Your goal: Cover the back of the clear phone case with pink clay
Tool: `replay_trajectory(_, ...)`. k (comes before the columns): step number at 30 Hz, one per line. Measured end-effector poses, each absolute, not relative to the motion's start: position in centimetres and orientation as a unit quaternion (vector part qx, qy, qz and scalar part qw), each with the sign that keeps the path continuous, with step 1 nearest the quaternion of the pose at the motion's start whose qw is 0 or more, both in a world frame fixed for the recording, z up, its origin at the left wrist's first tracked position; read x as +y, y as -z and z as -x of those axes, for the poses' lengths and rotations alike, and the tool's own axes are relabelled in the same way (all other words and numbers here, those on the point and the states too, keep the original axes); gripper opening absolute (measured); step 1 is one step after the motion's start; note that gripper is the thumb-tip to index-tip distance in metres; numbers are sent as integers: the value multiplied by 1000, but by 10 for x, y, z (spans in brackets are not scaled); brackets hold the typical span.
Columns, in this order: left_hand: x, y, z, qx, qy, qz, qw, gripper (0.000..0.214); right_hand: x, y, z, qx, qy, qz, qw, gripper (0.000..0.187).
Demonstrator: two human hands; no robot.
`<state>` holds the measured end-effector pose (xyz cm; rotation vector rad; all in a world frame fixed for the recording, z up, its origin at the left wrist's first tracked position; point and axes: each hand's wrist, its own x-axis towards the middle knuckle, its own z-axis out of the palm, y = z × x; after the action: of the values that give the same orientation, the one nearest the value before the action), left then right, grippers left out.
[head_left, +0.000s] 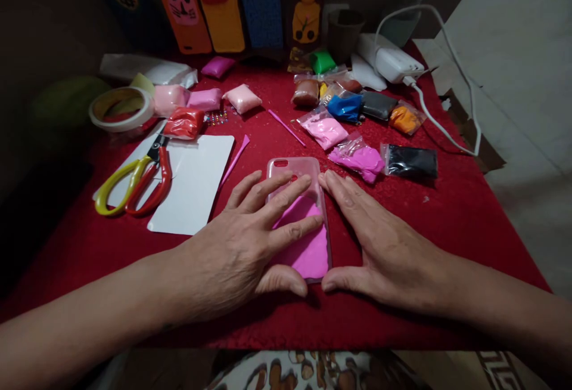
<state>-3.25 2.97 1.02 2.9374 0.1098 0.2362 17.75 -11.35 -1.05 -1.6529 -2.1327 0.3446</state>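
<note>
A clear phone case [280, 164] lies on the red cloth in front of me. Pink clay [308, 253] is spread flat over its lower part, with an uneven edge. My left hand [263, 229] rests across the case and the clay, its fingers spread and stretched out, hiding part of both. Along the case's right edge sits my right hand [370, 235]. Its fingertips and thumb meet that edge, the fingers are extended, and nothing is held in it.
Scissors [134, 184] lie on white card [192, 193] at left, near a tape roll [121, 108]. Pink tools [286, 127] and several clay packets [355, 160] are behind the case. A white charger [393, 63] with a looping cable stands back right. Decorated cases [217, 5] lean behind.
</note>
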Motion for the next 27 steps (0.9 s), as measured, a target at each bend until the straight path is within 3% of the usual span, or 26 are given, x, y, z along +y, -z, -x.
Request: replay_trajectory(27, 36, -5, 24, 37, -72, -995, 65, 76, -113, 7, -176, -758, -142, 604, 202, 123)
